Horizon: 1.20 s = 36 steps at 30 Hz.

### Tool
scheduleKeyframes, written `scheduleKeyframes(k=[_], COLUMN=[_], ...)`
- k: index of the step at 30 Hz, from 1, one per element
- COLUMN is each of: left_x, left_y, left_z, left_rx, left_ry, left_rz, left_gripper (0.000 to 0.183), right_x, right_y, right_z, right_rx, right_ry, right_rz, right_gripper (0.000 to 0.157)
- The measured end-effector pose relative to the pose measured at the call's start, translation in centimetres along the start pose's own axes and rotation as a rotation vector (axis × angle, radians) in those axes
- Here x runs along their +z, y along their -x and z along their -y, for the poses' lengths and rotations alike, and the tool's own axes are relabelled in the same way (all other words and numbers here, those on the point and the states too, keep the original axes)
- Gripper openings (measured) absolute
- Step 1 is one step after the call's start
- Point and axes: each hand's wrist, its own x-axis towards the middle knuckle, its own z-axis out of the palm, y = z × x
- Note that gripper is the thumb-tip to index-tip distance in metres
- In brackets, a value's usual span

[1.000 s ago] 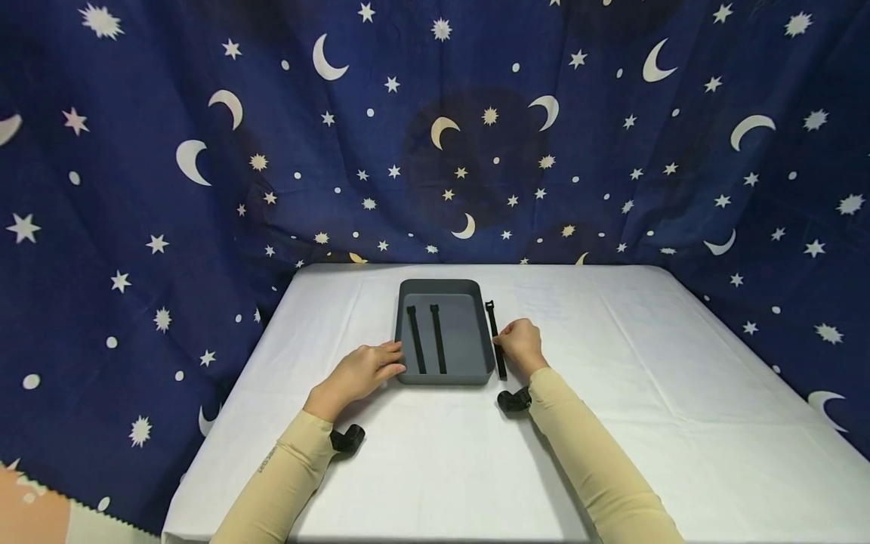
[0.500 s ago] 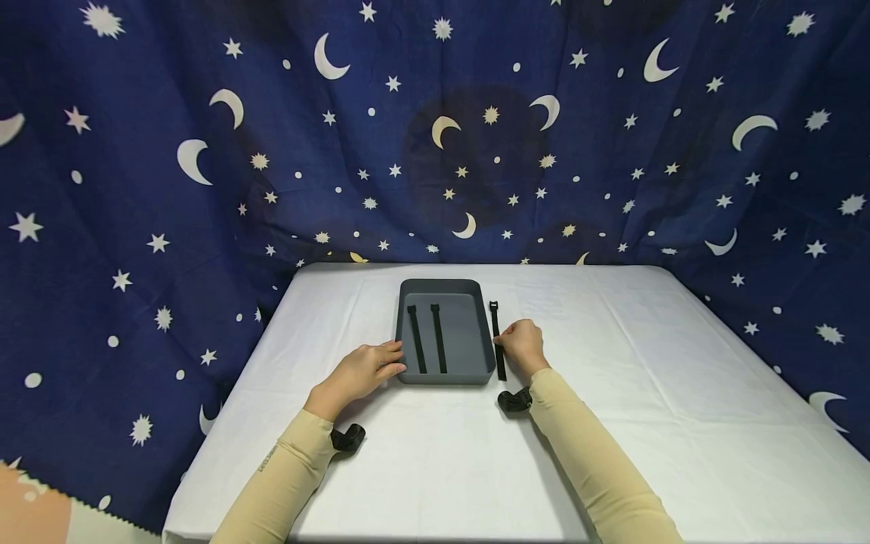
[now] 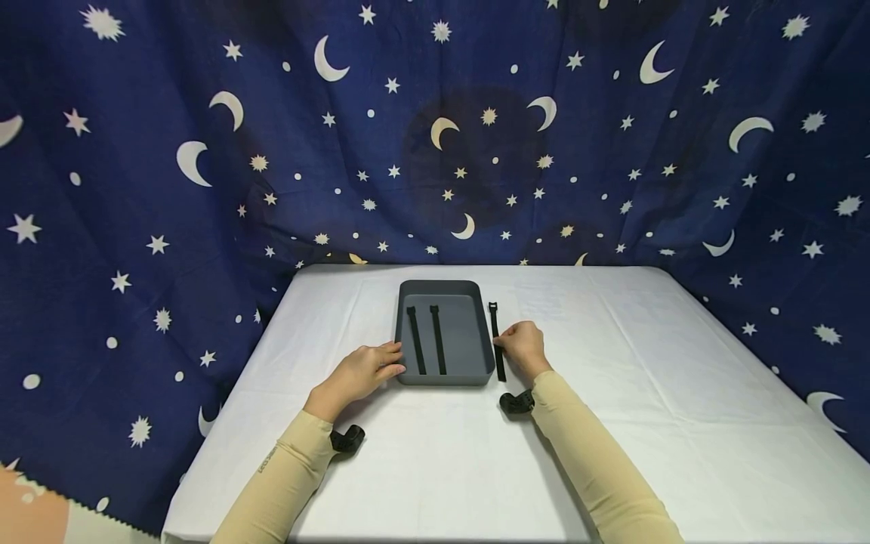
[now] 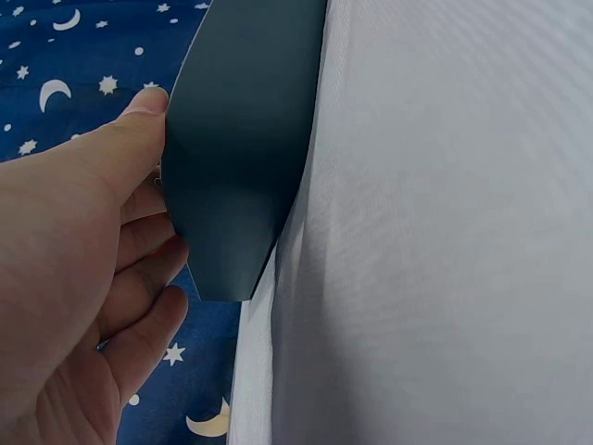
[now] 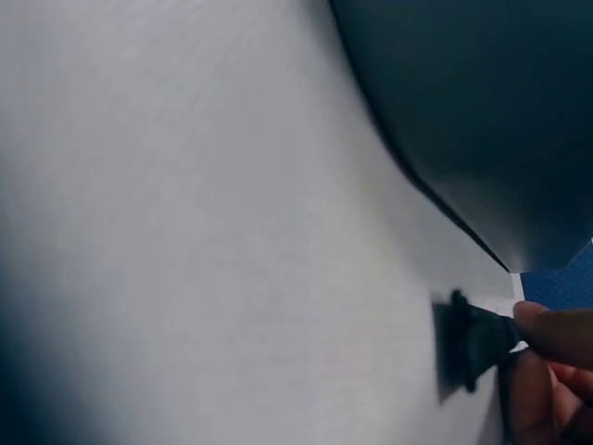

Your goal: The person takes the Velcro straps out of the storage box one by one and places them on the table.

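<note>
A shallow dark grey tray [image 3: 445, 379] lies on the table, with two black cable straps [image 3: 438, 340] lengthwise inside it. At its left wall, my left hand [image 3: 360, 372] grips the rim near the front corner; in the left wrist view the thumb [image 4: 144, 116] touches the rim and the curled fingers lie against the outer wall. Just right of the tray, my right hand [image 3: 522, 347] pinches a third black cable strap [image 3: 499, 366] by its middle. Its slotted head [image 5: 473, 343] points to the back. The pinching fingertips show only partly in the right wrist view.
A white cloth [image 3: 435, 468] covers the table. Behind it and at both sides hangs a dark blue curtain [image 3: 381, 166] with moons and stars. Black wrist cameras [image 3: 348, 438] stick out inward below the hands, close above the cloth.
The strap in my right hand has turned slightly, its head shifting right, so it lies straighter beside the tray. My left hand, the tray and its two straps stay put.
</note>
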Motion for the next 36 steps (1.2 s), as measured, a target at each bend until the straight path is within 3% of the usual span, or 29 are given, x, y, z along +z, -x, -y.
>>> scheduleKeyframes(k=[26, 36], left_x=[0.06, -0.11], left_y=[0.05, 0.08], left_z=[0.18, 0.01], left_rx=[0.004, -0.010], left_ry=[0.006, 0.012], left_rz=[-0.001, 0.013], left_gripper=[0.043, 0.044], right_x=[0.21, 0.09], right_y=[0.06, -0.56], right_z=[0.23, 0.45], right_rx=[0.006, 0.050], right_ry=[-0.043, -0.082], right_rz=[-0.012, -0.001], right_gripper=[0.016, 0.016])
